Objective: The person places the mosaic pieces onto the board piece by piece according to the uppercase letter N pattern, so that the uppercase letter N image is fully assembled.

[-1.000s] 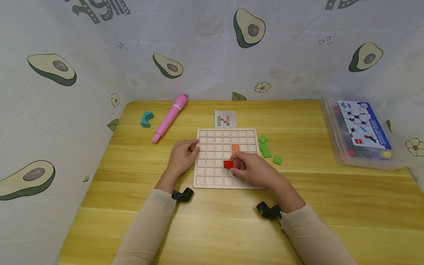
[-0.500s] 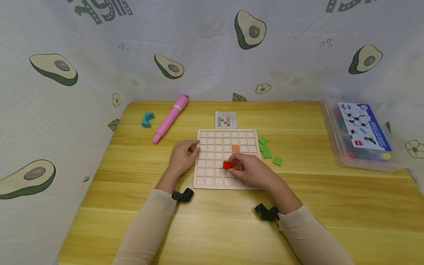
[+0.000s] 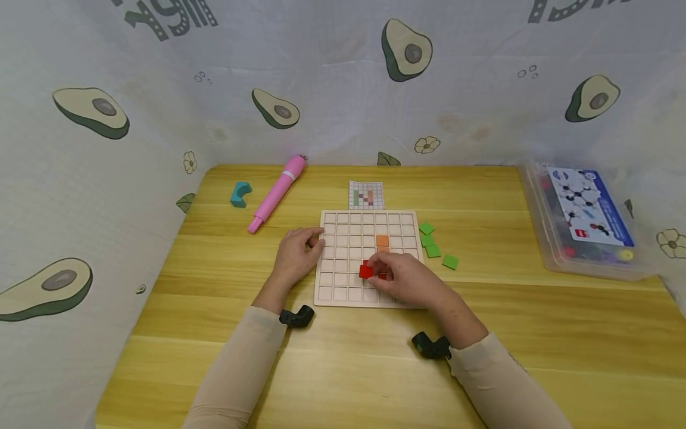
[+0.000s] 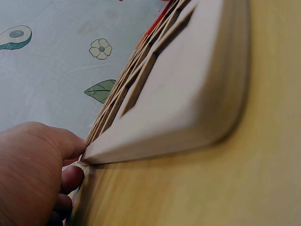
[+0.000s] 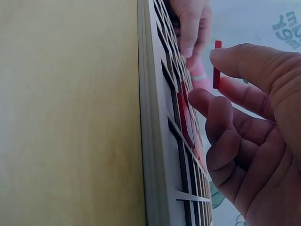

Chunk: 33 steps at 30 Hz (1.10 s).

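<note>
My right hand (image 3: 403, 275) pinches a small red square tile (image 3: 365, 271) between thumb and finger, above a wooden grid board (image 3: 340, 294). In the right wrist view the held tile (image 5: 217, 65) stands on edge, apart from the board; a red tile (image 5: 185, 115) sits in the grid below. Another red patch (image 3: 382, 276) and an orange tile (image 3: 382, 241) show in the grid, partly covered by my hand. My left hand (image 3: 296, 255) rests at the board's left edge; in the left wrist view, its thumb (image 4: 70, 143) touches the rim, with the fingers loosely bent.
Several green tiles (image 3: 433, 251) lie right of the board. A printed pattern card (image 3: 366, 195) is behind it. A pink pen-like stick (image 3: 277, 193) and a teal arched block (image 3: 240, 195) lie back left. A clear plastic box (image 3: 584, 214) stands at the right.
The red tile in my right hand has moved slightly left and nearer to me, uncovering a red patch behind it. My left hand stays at the board's edge.
</note>
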Motion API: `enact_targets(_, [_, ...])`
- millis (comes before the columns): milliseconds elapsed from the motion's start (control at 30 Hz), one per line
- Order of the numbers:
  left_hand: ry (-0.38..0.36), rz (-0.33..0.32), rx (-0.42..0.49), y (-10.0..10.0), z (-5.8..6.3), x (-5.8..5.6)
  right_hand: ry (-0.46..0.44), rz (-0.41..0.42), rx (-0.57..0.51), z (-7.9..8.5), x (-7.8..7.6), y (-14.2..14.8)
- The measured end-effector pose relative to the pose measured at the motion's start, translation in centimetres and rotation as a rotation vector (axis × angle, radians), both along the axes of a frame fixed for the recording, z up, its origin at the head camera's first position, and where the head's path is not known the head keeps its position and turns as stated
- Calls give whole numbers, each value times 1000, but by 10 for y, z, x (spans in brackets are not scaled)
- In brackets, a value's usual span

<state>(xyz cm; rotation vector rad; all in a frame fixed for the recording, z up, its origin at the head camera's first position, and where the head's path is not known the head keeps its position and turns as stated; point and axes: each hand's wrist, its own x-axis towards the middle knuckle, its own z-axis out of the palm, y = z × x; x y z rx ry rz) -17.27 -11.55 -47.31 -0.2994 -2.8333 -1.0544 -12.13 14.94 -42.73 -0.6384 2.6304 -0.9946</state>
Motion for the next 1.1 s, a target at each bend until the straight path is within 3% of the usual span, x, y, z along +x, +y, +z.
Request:
enact_targets(267, [8,0,5,1,0,1,33,-71,80,5,-6,-4])
enact_targets(667, [4,4,0,1,2,0,-12,-128,207,6,-31,-33])
enact_targets(1100, [-1,3,12,2,1,0,-3,-164,250,10,-39,-39])
